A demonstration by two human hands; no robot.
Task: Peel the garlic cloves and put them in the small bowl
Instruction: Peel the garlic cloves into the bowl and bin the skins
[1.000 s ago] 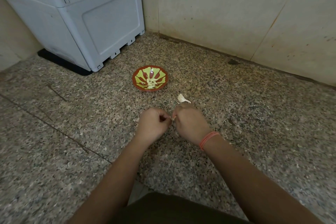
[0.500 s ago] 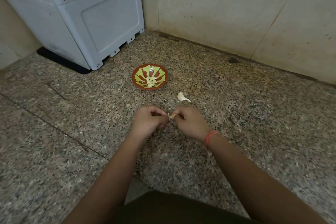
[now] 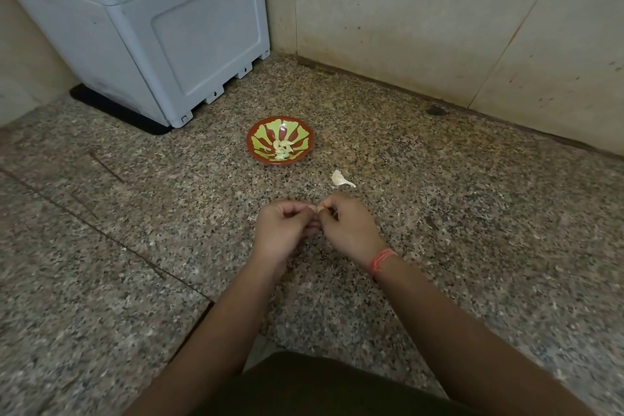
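Nearer the person than the small bowl, the left hand and right hand meet, fingers curled, pinching one garlic clove between them (only a sliver shows). Peeled cloves lie inside the bowl. A white garlic piece rests on the granite surface, just right of the bowl.

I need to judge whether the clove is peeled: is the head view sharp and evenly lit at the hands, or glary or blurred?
Head view: soft, even light, no hard shadows; one small glint inside the small bowl; the garlic clove pinched between left hand and right hand is tiny and mostly hidden, so its skin cannot be judged; wide-angle stretch toward the frame edges.
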